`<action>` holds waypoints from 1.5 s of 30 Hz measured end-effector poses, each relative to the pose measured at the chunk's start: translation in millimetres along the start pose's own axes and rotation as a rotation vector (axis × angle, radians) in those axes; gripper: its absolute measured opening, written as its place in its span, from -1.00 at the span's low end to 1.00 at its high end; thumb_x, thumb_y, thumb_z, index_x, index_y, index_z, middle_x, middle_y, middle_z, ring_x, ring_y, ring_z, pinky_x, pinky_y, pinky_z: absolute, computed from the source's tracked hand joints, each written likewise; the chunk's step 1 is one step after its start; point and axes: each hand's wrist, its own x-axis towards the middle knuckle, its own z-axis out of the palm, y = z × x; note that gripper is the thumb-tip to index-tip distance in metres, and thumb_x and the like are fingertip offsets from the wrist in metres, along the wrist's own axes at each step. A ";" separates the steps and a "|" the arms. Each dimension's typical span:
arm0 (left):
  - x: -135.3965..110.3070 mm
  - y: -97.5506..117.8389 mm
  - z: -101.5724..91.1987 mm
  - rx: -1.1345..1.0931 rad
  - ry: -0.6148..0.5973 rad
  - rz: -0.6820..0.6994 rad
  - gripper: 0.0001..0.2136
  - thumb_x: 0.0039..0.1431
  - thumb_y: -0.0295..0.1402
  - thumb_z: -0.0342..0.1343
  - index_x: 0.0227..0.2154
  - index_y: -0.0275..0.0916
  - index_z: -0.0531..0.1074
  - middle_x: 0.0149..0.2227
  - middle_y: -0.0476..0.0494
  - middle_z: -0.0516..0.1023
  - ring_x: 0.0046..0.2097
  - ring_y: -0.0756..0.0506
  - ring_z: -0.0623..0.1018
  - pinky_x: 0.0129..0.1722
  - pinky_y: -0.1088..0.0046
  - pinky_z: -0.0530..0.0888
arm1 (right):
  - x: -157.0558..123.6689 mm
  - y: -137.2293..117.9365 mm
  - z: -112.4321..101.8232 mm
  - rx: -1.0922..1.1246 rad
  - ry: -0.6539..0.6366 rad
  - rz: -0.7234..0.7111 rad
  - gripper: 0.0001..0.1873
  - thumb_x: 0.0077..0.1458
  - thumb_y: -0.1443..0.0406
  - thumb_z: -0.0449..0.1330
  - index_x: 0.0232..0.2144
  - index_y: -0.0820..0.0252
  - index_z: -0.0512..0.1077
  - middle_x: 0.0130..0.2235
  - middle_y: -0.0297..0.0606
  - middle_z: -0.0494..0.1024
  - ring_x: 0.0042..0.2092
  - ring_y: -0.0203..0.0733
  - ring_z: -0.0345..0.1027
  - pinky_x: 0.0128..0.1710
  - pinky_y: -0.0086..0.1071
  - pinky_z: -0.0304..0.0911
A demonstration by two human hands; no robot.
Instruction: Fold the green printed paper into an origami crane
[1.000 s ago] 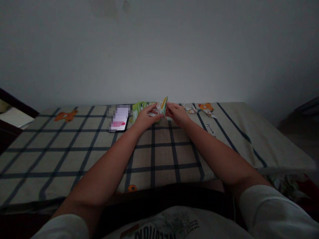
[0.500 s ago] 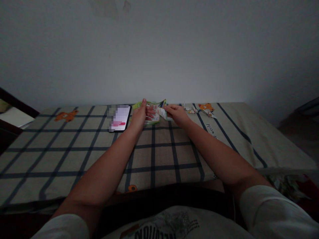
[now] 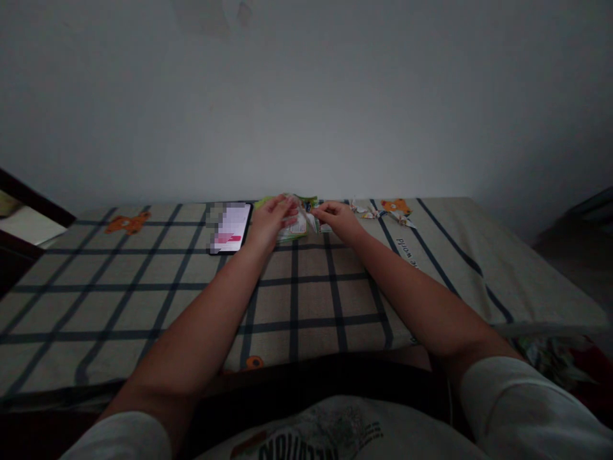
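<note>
Near the back of the cloth-covered table lies a printed green-and-white paper (image 3: 299,229), several layers thick or folded. My left hand (image 3: 272,220) rests over its left part with the fingers stretched out and somewhat apart, covering much of the print. Thumb and fingers of my right hand (image 3: 338,216) pinch a narrow paper strip (image 3: 311,221) at the right side of the paper. Whether the strip is still joined to the paper is too small to tell. Right of that hand are crumpled paper scraps (image 3: 368,211).
A phone (image 3: 232,228) with a lit screen lies left of my left hand. The checked tablecloth (image 3: 316,300) has printed orange bears and lettering. A pale wall (image 3: 306,102) stands right behind the table, and a dark wooden frame (image 3: 36,198) is at the far left.
My left hand has turned over and moved slightly right, its fingers now lying across the paper. The paper's raised upper right corner has come down. My right hand has barely moved.
</note>
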 end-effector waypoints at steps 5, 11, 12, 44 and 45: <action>-3.5 -2.0 5.0 -0.005 -0.058 -0.044 -0.40 0.00 -0.31 0.37 0.13 -0.24 0.37 0.03 -0.30 0.54 -0.01 -0.16 0.58 -0.06 0.28 0.55 | -2.4 -3.5 -0.3 -0.096 -0.049 -0.059 -0.57 -0.10 -0.05 0.32 -0.53 0.20 0.44 -0.53 -0.35 0.44 -0.45 -0.31 0.24 -0.40 -0.39 0.18; -6.9 -4.5 8.1 0.063 -0.077 -0.038 -0.28 -0.05 -0.48 0.36 0.22 -0.22 0.30 0.10 -0.28 0.47 0.04 -0.15 0.55 0.10 0.24 0.48 | -3.5 -3.5 1.4 -0.153 -0.097 -0.096 -0.59 -0.08 -0.03 0.31 -0.53 0.22 0.46 -0.54 -0.36 0.42 -0.46 -0.32 0.19 -0.40 -0.39 0.11; -7.4 -4.1 8.3 0.062 -0.077 -0.037 -0.30 -0.05 -0.48 0.36 0.21 -0.22 0.31 0.08 -0.27 0.47 0.03 -0.15 0.56 0.09 0.24 0.49 | -3.5 -3.5 1.4 -0.150 -0.101 -0.097 -0.59 -0.09 -0.03 0.31 -0.53 0.22 0.46 -0.54 -0.36 0.42 -0.45 -0.32 0.20 -0.40 -0.38 0.11; 0.5 -1.7 -2.9 0.165 0.021 0.052 -0.78 -0.07 -0.40 0.18 -0.28 -0.22 0.53 -0.33 -0.09 0.59 -0.33 -0.05 0.57 -0.39 0.51 0.48 | 10.1 12.3 -4.0 0.251 0.182 0.062 -0.58 -0.15 0.05 0.34 -0.29 0.10 0.33 -0.49 -0.44 0.47 -0.46 -0.33 0.31 -0.42 -0.41 0.24; 0.9 -1.8 -3.7 0.161 0.013 0.034 -0.81 -0.07 -0.38 0.18 -0.33 -0.25 0.55 -0.30 -0.12 0.60 -0.30 -0.06 0.57 -0.36 0.49 0.50 | 10.2 12.3 -3.8 0.265 0.169 0.073 -0.62 -0.15 0.08 0.34 -0.31 0.13 0.39 -0.46 -0.40 0.50 -0.43 -0.33 0.33 -0.40 -0.41 0.26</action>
